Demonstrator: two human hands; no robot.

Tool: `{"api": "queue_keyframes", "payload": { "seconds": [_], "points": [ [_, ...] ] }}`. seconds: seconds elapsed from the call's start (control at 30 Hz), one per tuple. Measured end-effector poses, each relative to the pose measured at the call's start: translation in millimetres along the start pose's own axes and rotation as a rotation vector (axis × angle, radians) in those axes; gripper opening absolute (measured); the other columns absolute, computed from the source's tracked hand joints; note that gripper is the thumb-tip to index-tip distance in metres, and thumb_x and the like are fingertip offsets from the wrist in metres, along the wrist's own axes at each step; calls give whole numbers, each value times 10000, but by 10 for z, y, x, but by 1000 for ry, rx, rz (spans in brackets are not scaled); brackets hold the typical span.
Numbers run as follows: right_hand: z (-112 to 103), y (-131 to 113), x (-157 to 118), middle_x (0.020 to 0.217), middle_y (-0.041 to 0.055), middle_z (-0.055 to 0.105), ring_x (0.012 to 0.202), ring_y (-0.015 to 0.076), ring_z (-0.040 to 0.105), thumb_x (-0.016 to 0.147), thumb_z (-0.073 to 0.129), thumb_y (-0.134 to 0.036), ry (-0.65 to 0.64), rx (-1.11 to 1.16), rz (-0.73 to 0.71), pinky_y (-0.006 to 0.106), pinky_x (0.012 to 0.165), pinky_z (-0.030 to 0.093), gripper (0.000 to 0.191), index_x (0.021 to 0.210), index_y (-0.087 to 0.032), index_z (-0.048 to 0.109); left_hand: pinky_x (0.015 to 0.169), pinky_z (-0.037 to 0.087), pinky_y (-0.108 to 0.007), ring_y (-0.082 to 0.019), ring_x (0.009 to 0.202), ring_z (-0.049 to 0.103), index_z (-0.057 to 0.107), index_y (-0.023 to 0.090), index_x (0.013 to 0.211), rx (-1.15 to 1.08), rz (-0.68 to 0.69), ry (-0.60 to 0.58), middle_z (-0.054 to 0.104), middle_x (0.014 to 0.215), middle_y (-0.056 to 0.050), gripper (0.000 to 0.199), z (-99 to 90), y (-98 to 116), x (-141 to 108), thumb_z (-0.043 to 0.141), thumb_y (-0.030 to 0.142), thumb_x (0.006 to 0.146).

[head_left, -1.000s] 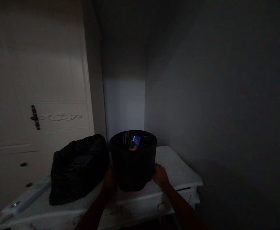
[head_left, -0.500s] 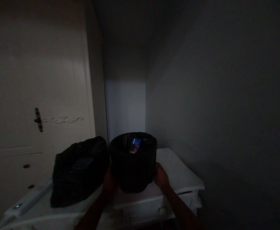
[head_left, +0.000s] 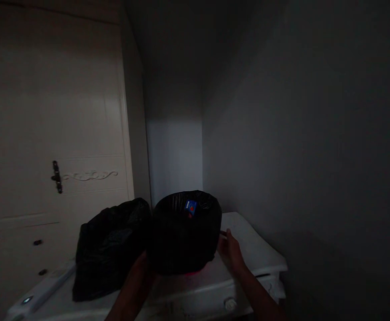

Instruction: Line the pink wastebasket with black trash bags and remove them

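Observation:
A round bin lined with a black bag [head_left: 183, 245] stands on the white dresser top [head_left: 248, 240], with a bit of pink showing at its base. Inside it lies a small blue packet [head_left: 190, 207] with a red spot. My left hand [head_left: 142, 274] is at the bin's lower left side, its fingers dark and mostly hidden. At the right side, my right hand [head_left: 230, 252] is open, its fingers apart beside the bin wall. Another black bag [head_left: 111, 254], with its mouth open, sits left of the bin.
A white wardrobe [head_left: 91, 107] with a dark handle [head_left: 57, 177] rises at the left. A long white object [head_left: 44, 287] lies at the dresser's left edge. A grey wall [head_left: 298, 133] runs along the right. The dresser front has a round knob [head_left: 230, 304].
The bin looks slightly lower and its liner wider, with pink now showing beneath. My right hand's fingers have come away from its side. The view has tilted up a little.

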State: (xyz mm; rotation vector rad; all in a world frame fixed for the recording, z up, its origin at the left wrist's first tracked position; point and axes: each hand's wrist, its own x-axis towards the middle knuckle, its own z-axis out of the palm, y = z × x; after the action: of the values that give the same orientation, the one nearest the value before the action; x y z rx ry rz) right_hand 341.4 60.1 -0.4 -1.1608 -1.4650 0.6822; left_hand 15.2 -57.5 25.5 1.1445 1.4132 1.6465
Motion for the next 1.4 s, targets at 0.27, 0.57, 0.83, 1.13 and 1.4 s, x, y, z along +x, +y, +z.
{"api": "queue_keyframes", "payload": {
  "seconds": [0.27,0.57,0.83,1.13,1.4],
  "points": [
    [-24,-635,-523,1723,165,239,1532,348,389,920,555,-729,70,92,-175,544,1180,447,936,1661,-281,200,1230,402,-536,-344,1451,511,597,214,1421,537,811,103,589,1515,-162,620,164,595,96,618,589,929],
    [-58,-1505,-459,1557,147,546,1413,349,483,924,684,-601,-33,-561,-777,546,1210,343,750,1557,-242,502,1044,519,-465,-307,1187,651,692,187,1260,892,1058,78,724,1249,-148,401,343,1075,190,529,463,1020],
    [130,-2121,-395,1042,112,780,1037,281,677,1025,606,-417,-113,-715,-679,411,928,494,258,1038,-200,745,825,547,-367,-240,894,697,702,215,923,1029,913,74,736,933,-76,322,589,1641,102,444,362,1048],
    [41,-2287,57,1012,63,789,975,218,727,1023,508,-183,-204,-384,-505,310,862,497,230,1034,-215,735,1012,502,-484,-306,1084,721,574,140,1374,1002,761,-71,760,1197,-161,427,568,1524,123,440,333,1017],
    [-320,-2167,743,1237,100,721,1171,246,632,853,749,-160,-379,-621,-734,372,1021,458,460,1301,-207,656,1119,419,-556,-333,1229,673,433,142,1516,917,685,-33,732,1311,-156,636,540,1581,195,489,259,892]
  ]
}}
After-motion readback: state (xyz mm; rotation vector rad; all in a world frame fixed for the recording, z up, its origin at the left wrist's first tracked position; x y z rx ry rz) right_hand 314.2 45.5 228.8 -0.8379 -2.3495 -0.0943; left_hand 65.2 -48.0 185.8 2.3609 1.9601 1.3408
